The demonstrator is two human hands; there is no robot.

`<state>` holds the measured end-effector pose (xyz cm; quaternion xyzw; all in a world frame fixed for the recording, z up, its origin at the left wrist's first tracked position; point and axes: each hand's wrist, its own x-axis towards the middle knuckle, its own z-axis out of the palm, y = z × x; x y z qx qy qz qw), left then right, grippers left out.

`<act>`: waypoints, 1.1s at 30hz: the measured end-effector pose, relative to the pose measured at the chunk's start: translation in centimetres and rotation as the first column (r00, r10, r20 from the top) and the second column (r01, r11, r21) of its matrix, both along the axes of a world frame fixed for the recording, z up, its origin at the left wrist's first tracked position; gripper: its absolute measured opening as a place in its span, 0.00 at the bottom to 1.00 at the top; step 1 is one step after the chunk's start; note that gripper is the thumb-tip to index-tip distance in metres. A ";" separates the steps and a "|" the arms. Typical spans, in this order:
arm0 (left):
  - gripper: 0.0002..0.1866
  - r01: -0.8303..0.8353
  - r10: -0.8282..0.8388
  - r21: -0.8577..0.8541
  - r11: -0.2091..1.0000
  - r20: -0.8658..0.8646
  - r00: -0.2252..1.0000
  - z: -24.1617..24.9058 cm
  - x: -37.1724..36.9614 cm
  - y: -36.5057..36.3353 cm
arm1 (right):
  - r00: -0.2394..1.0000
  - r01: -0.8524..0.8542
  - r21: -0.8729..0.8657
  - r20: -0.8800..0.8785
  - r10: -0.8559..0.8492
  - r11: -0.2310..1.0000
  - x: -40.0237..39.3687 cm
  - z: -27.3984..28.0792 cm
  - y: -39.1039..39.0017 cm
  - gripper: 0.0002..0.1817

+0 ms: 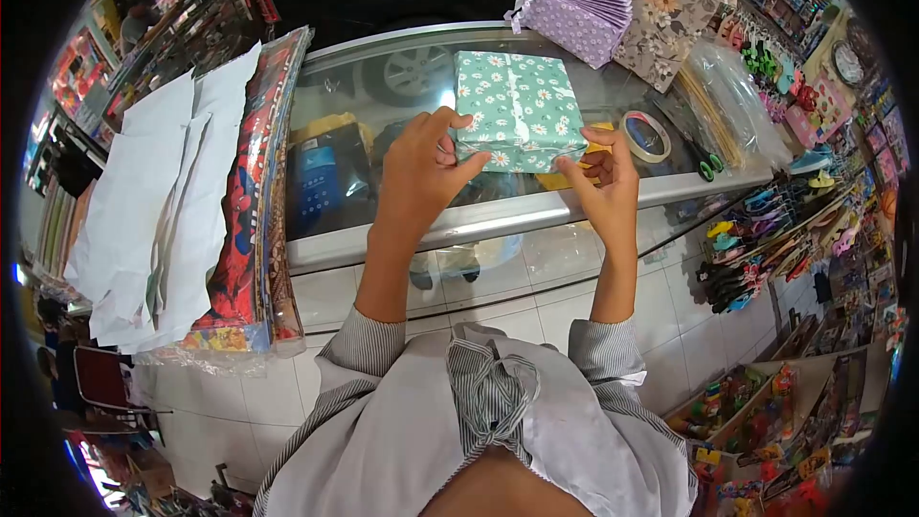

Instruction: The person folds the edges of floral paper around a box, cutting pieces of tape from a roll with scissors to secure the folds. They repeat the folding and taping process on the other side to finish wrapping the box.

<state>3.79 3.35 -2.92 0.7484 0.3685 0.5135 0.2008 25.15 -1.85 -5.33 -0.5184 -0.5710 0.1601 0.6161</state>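
Counter (517, 217): glass-topped, metal-edged; white paper (144, 191) lying at left, tape roll (653, 155) and scissors (709, 165) lying at right.
Room: shop, goods crowding both sides, pale tiled floor (565, 273) showing below.
Left hand (421, 168): grip pinching box's near-left corner.
Green daisy-print box (488, 96): sitting mid-counter, one side facing wearer, white strip running away down its middle; top looking near square, can't call long axis.
Right hand (609, 177): grip pinching near-right corner.
Unclear: reflections muddling items under glass; box underside hiding; lens circle cropping room.
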 end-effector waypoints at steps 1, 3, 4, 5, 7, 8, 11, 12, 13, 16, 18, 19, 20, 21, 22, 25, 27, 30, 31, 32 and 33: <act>0.20 -0.012 0.011 -0.011 1.000 -0.016 1.000 0.0 0.0 -0.1 | 1.000 0.022 -0.006 0.010 -0.022 1.000 -0.2 0.0 0.0 0.20; 0.21 -0.030 0.028 -0.029 0.999 -0.046 0.999 -0.1 0.1 -0.2 | 0.997 0.072 -0.014 0.034 -0.072 0.997 -0.6 0.1 -0.2 0.20; 0.23 -0.036 0.035 -0.020 0.999 -0.046 0.998 -0.1 0.2 -0.2 | 0.996 0.062 -0.007 0.071 -0.062 0.998 -0.6 0.3 -0.4 0.21; 0.24 -0.039 0.039 -0.011 0.999 -0.046 0.998 -0.3 0.3 -0.2 | 0.992 0.055 0.000 0.110 -0.055 0.998 -0.5 0.6 -0.7 0.21; 0.26 -0.043 0.041 -0.051 0.998 -0.042 0.998 -0.3 0.4 -0.6 | 0.975 0.003 0.013 0.221 -0.006 1.000 0.4 1.7 -2.1 0.23; 0.28 -0.044 0.041 -0.096 0.994 -0.037 0.998 -0.1 0.3 -0.8 | 0.948 0.092 0.049 0.301 -0.103 0.995 1.8 2.2 -2.9 0.22; 0.29 -0.098 0.099 0.021 0.995 -0.015 0.995 -0.6 0.2 -1.8 | 0.802 0.264 0.120 0.523 -0.287 0.957 8.1 3.0 -4.7 0.21; 0.29 -0.128 0.129 0.103 0.986 -0.005 0.992 -0.9 0.1 -2.3 | 0.752 0.283 0.104 0.592 -0.289 0.953 10.7 2.9 -4.8 0.21; 0.28 -0.150 0.147 0.092 0.984 0.034 0.989 -1.0 0.2 -3.2 | 0.698 0.302 0.091 0.656 -0.285 0.949 12.8 2.6 -4.6 0.22; 0.25 -0.229 0.209 0.102 0.968 0.176 0.962 -1.9 1.0 -6.1 | 0.526 0.372 -0.011 0.826 -0.201 0.928 16.7 1.4 -3.1 0.23; 0.22 -0.301 0.244 0.159 0.940 0.302 0.922 -3.6 2.7 -7.7 | 0.571 0.282 -0.079 0.815 -0.101 0.956 18.1 1.2 -2.5 0.16; 0.21 -0.315 0.246 0.172 0.933 0.331 0.911 -4.4 4.1 -8.5 | 0.560 0.256 -0.109 0.826 -0.056 0.961 18.2 1.8 -2.3 0.14; 0.19 -0.329 0.247 0.187 0.926 0.360 0.900 -5.1 5.7 -9.2 | 0.548 0.230 -0.137 0.836 -0.012 0.963 18.5 2.2 -2.0 0.11; 0.18 -0.341 0.246 0.200 0.919 0.384 0.890 -5.7 7.2 -9.9 | 0.526 0.171 -0.078 0.850 -0.025 0.982 19.0 1.9 -1.6 0.07; 0.18 -0.337 0.255 0.191 0.922 0.356 0.899 -6.1 8.9 -10.7 | 0.538 0.111 -0.082 0.843 0.010 0.990 19.3 1.8 -1.6 0.07; 0.17 -0.299 0.251 0.148 0.943 0.275 0.928 -6.5 13.6 -12.6 | 0.622 -0.062 -0.082 0.776 0.103 0.995 20.0 2.8 -2.3 0.07; 0.18 -0.225 0.194 0.069 0.972 0.305 0.932 -6.5 16.2 -14.1 | 0.729 -0.177 -0.079 0.659 0.185 0.981 20.1 3.6 -4.4 0.07; 0.19 -0.170 0.165 -0.015 0.985 0.334 0.928 -5.6 19.3 -15.9 | 0.803 -0.343 0.014 0.523 0.285 0.939 20.5 3.2 -7.3 0.05; 0.20 -0.157 0.160 -0.038 0.987 0.339 0.927 -5.3 19.9 -16.4 | 0.821 -0.371 0.023 0.475 0.317 0.928 20.3 2.8 -8.3 0.05; 0.21 -0.130 0.137 -0.045 0.991 0.310 0.941 -5.3 20.1 -16.9 | 0.836 -0.396 0.037 0.427 0.344 0.918 20.0 2.5 -9.2 0.05; 0.21 -0.101 0.111 -0.050 0.994 0.282 0.953 -5.2 20.3 -17.2 | 0.849 -0.417 0.055 0.381 0.367 0.907 19.8 2.3 -10.1 0.05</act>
